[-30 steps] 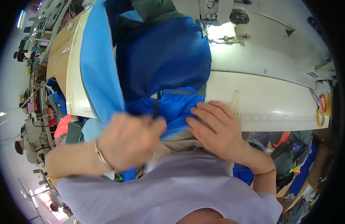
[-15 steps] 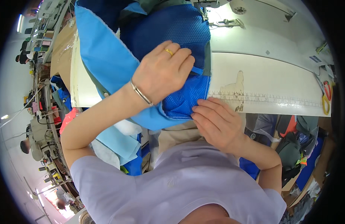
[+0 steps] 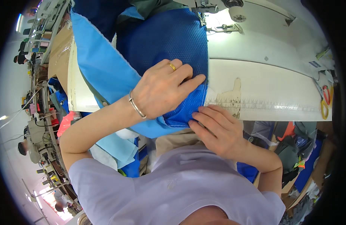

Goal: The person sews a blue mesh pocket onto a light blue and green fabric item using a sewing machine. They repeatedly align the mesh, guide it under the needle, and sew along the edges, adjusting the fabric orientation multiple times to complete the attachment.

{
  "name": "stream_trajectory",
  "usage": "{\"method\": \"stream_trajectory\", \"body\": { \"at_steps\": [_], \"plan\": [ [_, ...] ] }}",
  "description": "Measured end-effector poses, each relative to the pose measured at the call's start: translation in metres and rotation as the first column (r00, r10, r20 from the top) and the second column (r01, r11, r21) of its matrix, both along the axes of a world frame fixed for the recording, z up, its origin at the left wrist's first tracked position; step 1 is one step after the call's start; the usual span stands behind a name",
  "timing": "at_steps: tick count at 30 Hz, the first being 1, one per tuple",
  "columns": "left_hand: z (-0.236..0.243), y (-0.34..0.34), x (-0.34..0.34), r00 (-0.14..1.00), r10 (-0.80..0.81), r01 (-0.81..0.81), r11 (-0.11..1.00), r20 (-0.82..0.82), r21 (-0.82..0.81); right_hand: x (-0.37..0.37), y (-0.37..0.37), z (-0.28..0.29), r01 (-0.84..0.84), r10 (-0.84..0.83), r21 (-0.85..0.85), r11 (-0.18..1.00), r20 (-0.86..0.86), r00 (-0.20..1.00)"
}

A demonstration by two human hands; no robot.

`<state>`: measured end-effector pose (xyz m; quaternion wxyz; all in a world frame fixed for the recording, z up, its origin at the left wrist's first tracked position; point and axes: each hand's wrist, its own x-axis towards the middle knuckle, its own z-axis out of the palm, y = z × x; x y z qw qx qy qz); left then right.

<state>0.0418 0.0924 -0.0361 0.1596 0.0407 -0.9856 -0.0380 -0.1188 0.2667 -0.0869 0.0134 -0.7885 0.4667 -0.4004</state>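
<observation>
Dark blue textured mesh fabric [image 3: 161, 35] lies on the sewing table, its right edge running toward me from the sewing machine's presser foot [image 3: 201, 20]. My left hand [image 3: 161, 88], with a ring and bracelet, is curled closed on the mesh, its fingertips at the right edge. My right hand [image 3: 216, 129] pinches the near corner of the same fabric at the table's front edge; its thumb is hidden. A light blue fabric panel [image 3: 101, 60] hangs along the left of the mesh and passes under my left forearm.
A ruler scale [image 3: 263, 105] runs along the front of the white table [image 3: 251, 78]. Scissors with red and yellow handles [image 3: 325, 103] lie at the right end. A metal guide [image 3: 227, 28] sits beside the presser foot. Cardboard [image 3: 60, 56] stands at left; bags and cloth are below right.
My left hand has slid nearer to me along the mesh, its fingers reaching farther to the edge. The grey strip at the right edge no longer shows. My right hand keeps the corner.
</observation>
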Motion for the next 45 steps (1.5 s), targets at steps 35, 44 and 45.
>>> {"method": "stream_trajectory", "body": {
  "at_steps": [35,44,45],
  "plan": [
    [0.029,-0.092,-0.040,0.982,0.030,-0.051,0.993,0.188,0.106,-0.060,-0.099,0.011,-0.097,0.096,0.000,0.995,-0.078,0.992],
    [0.015,-0.098,-0.046,0.982,-0.058,0.061,0.998,0.178,-0.013,-0.058,-0.099,0.007,-0.106,0.105,-0.008,0.994,-0.040,0.994],
    [0.011,-0.096,-0.047,0.986,-0.046,0.061,0.995,0.163,-0.084,-0.058,-0.099,0.006,-0.103,0.102,-0.008,0.995,-0.038,0.994]
  ]
}}
